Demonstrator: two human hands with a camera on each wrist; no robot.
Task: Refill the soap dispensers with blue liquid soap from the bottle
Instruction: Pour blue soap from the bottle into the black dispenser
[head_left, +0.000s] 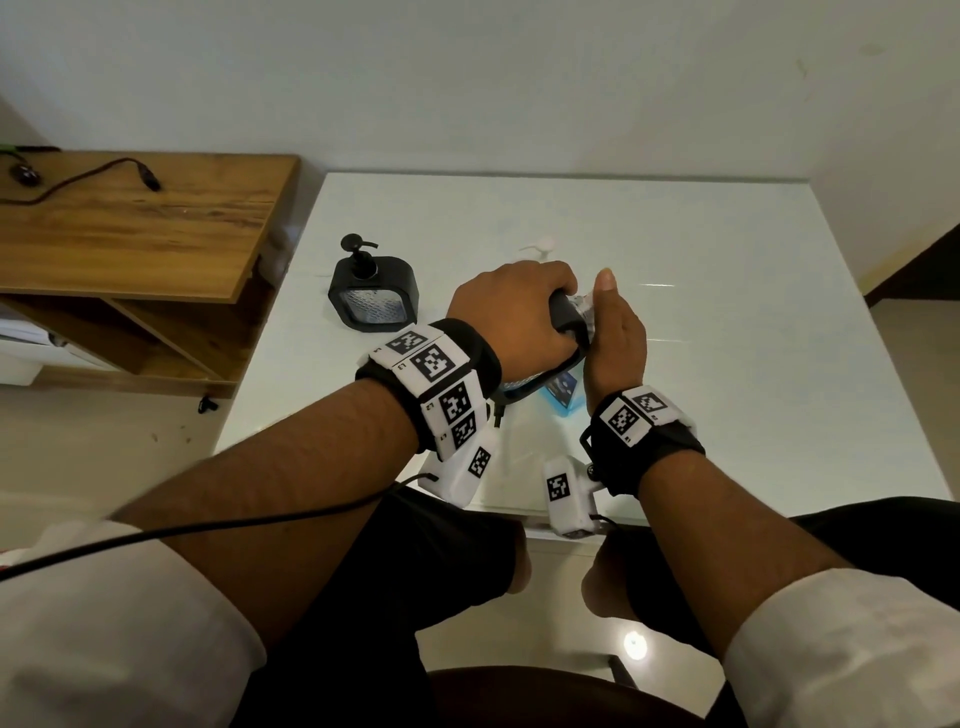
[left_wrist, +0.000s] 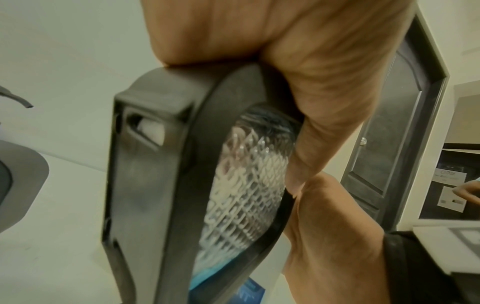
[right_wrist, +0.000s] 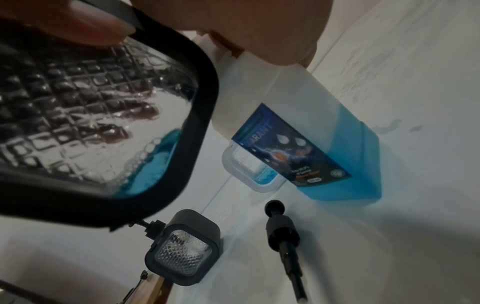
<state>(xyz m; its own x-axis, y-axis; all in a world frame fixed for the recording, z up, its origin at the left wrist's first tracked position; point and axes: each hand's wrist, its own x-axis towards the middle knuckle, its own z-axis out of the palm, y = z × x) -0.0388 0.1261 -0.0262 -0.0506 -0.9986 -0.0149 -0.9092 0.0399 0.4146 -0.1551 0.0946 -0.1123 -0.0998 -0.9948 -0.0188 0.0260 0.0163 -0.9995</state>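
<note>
We record the left hand (head_left: 511, 306) clamped around the black dispenser (left_wrist: 166, 185), the right hand (head_left: 613, 338) gripping the soap bottle (right_wrist: 311, 131) at its 3 o'clock, fingers closed.

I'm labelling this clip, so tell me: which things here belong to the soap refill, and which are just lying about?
Part of the job:
- black-framed clear dispenser held in the left hand
- translucent bottle of blue soap under the right hand
- second black dispenser with pump
- white-framed dispenser
- loose black pump

Lying about:
- black cable on the wooden desk
</note>
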